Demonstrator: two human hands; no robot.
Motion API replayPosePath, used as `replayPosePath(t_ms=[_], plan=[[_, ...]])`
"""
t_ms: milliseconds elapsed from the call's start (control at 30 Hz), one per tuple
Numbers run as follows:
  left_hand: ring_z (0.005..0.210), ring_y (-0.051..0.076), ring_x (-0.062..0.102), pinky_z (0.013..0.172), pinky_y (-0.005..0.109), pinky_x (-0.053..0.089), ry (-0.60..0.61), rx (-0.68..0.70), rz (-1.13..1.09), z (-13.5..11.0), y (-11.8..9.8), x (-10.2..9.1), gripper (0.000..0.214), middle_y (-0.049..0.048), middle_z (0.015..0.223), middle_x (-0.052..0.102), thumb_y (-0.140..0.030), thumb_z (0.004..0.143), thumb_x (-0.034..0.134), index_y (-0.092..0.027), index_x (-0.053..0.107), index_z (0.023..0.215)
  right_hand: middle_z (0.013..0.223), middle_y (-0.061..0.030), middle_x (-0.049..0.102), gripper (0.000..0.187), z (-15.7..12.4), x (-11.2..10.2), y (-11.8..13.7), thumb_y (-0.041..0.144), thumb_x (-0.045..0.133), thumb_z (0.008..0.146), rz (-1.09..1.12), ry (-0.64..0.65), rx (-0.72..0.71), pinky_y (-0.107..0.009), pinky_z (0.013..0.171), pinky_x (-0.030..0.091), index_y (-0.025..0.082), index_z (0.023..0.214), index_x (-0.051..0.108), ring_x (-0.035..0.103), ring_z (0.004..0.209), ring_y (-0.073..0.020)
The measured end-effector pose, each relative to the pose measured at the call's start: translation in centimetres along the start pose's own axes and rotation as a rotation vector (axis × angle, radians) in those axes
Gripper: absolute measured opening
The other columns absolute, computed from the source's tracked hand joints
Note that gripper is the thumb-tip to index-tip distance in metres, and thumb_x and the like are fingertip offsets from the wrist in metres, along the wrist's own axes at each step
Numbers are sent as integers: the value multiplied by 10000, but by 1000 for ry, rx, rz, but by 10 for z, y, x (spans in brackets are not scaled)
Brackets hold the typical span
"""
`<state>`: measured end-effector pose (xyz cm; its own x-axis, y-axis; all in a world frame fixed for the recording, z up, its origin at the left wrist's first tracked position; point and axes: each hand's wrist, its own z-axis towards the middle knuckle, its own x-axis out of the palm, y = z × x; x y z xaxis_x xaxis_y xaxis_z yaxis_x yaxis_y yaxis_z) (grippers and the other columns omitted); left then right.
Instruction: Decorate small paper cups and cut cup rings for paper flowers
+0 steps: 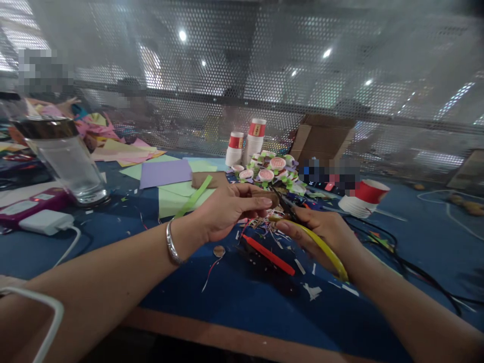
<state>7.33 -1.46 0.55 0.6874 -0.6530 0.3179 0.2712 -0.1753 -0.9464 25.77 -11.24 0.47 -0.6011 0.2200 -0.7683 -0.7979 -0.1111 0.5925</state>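
Observation:
My left hand (227, 209), with a silver bangle on the wrist, is closed around a small brown paper piece (269, 196) and a green paper strip (194, 197) trails back from it. My right hand (321, 232) grips yellow-handled scissors (302, 222) whose dark blades point at the brown piece. Both hands meet above a blue table mat (242, 292) scattered with paper shreds. A red strip (269, 255) lies on the mat just below the hands.
A glass jar (66, 159) stands at the left beside a white charger (45, 222) and a magenta device (28, 204). Coloured paper sheets (166, 174), stacked paper cups (255, 138), paper flowers (274, 169), a tipped red cup (365, 197) and a cardboard box (323, 138) lie behind. Black cables (408, 262) run at the right.

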Motion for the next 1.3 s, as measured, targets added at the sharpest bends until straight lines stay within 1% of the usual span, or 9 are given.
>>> replayPosePath(t_ms=[200,267,400,533,700,800,967,1133,1300], plan=[[572,58,553,623,239,409,-40,-64,-28,0,-2,5,37,7,659,656,-66,770,761,-72,726,780,457,37,492,489,1,0,3,680,559,884,-4,37,40,-249,439,378,234,699,630,504,448,-152],[602,66,578,658,248,427,-81,-63,-38,1,-1,7,62,12,690,666,-62,769,766,-73,711,794,450,31,499,512,1,0,3,699,561,877,-7,26,53,-248,432,369,236,662,600,512,455,-157],[673,80,616,744,270,463,-144,-22,-108,1,2,8,155,1,736,670,-40,758,770,-106,630,743,442,40,487,538,0,1,2,721,578,862,32,8,40,-241,408,341,229,644,586,456,411,-127],[644,62,592,715,252,451,-88,19,-108,0,2,5,181,-22,706,643,-97,766,793,-118,618,728,443,47,486,514,-1,0,2,710,592,857,80,8,56,-247,401,338,228,683,621,443,395,-124],[645,72,592,677,246,445,6,29,-34,1,-1,-1,160,-11,696,643,-136,734,829,-106,674,765,482,42,517,517,-3,3,6,709,630,821,130,6,129,-256,426,383,237,636,534,482,406,-133],[615,68,574,651,244,440,31,19,-6,1,-1,-2,173,-10,677,642,-147,719,843,-107,675,736,488,38,509,543,-4,5,9,736,598,825,144,3,150,-260,422,394,241,620,513,489,400,-136],[621,62,575,663,241,451,-6,6,-17,0,1,2,141,-3,700,659,-129,716,836,-101,699,738,447,42,485,529,-4,5,12,720,576,855,154,1,134,-253,389,379,235,645,587,472,361,-135],[617,76,582,657,246,459,-80,-30,-88,-1,1,7,193,-15,665,638,-146,677,867,-111,679,707,425,51,459,555,-4,5,13,750,558,850,126,-25,146,-247,360,352,243,627,510,444,345,-129],[670,83,610,718,256,467,-80,-12,-90,-1,3,5,159,3,742,679,-172,756,816,-122,671,716,425,54,459,559,-4,5,11,756,561,844,121,-24,145,-239,362,353,241,631,516,436,345,-119]])
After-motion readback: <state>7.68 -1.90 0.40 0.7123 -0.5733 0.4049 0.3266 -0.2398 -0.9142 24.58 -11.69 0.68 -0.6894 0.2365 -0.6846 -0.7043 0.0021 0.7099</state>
